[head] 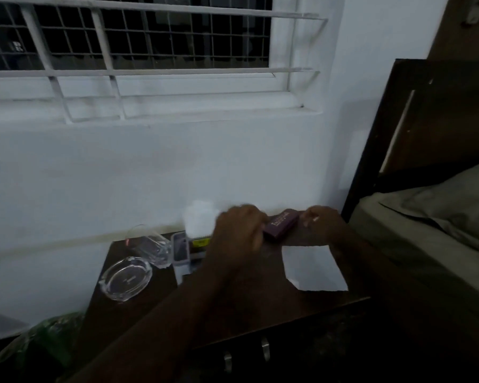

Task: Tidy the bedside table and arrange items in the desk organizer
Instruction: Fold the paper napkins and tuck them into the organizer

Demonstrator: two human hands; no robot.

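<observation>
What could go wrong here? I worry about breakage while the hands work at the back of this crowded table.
The left hand is blurred, moving close to the tipped glass; a knock could send it rolling. The glass ashtray sits near the table's left edge and could be pushed off. The white paper lies loose by the right hand and may slide away.

I am seeing my left hand (237, 230) and right hand (322, 221) showing bare, with both forearms sleeveless.
</observation>
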